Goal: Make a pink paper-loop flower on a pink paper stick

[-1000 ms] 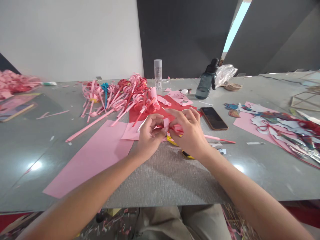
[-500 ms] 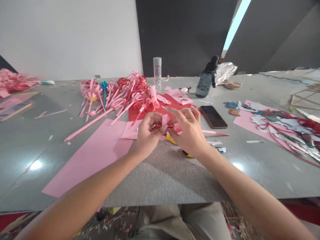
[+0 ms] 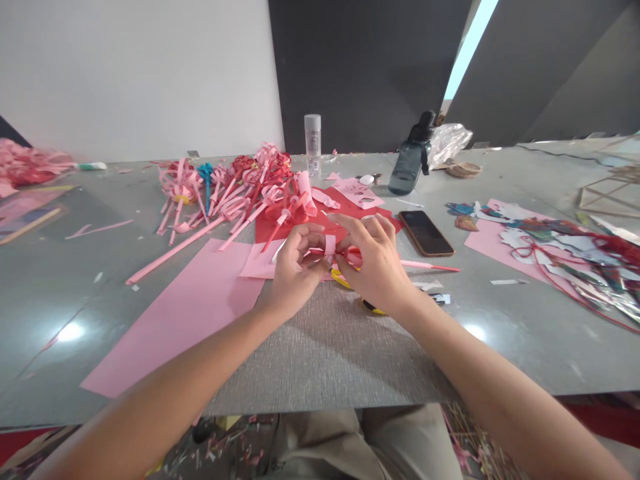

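Between both hands is a small paper piece with a pink strip looped round a red part. My left hand pinches its left side, fingers curled. My right hand closes on its right side, where red and pink loops show by the fingertips. A pink stick with a red tip juts out to the right from behind my right hand. Red paper and pink paper lie under and behind the hands. A yellow-handled tool sits just below them, partly hidden.
Pink and red paper flowers on sticks are heaped at the back left, beside a large pink sheet. A phone, a dark bottle and a clear bottle stand or lie behind. Colourful cut-outs are at right.
The pink strip between my fingers now stands a little lower and shows more of its loop. Both hands stay almost in place; the view has shifted slightly.
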`<state>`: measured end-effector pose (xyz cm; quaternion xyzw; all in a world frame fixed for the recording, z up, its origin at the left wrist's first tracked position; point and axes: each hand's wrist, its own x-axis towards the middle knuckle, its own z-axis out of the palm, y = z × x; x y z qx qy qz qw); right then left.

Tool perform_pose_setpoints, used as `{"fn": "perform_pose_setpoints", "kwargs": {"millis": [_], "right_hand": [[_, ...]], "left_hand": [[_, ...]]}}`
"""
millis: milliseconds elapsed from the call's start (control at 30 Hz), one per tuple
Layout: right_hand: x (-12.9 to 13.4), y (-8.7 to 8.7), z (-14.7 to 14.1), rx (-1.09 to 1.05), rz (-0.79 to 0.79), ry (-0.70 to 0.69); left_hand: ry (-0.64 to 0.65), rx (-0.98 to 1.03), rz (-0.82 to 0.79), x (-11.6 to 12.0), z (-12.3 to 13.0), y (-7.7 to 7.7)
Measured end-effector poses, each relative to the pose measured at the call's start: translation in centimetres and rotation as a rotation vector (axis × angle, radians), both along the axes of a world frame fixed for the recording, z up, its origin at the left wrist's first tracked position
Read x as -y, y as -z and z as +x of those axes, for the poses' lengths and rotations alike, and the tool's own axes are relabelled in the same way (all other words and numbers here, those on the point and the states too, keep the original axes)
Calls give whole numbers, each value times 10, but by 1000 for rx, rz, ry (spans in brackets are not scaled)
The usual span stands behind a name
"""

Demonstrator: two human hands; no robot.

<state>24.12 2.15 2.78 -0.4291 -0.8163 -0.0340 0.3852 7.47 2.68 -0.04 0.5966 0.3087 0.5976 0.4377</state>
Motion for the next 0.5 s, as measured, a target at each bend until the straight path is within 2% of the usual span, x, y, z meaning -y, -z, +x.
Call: {"fn": "perform_pose_setpoints", "kwargs": {"millis": [233,500], "right_hand": [[0,1,-1,-21,17,8],[-2,3,0,3,36,16]], "left_hand": [[-56,-22,-53,-1,-2,1],[-56,-10,-73,-4,-2,1]]}}
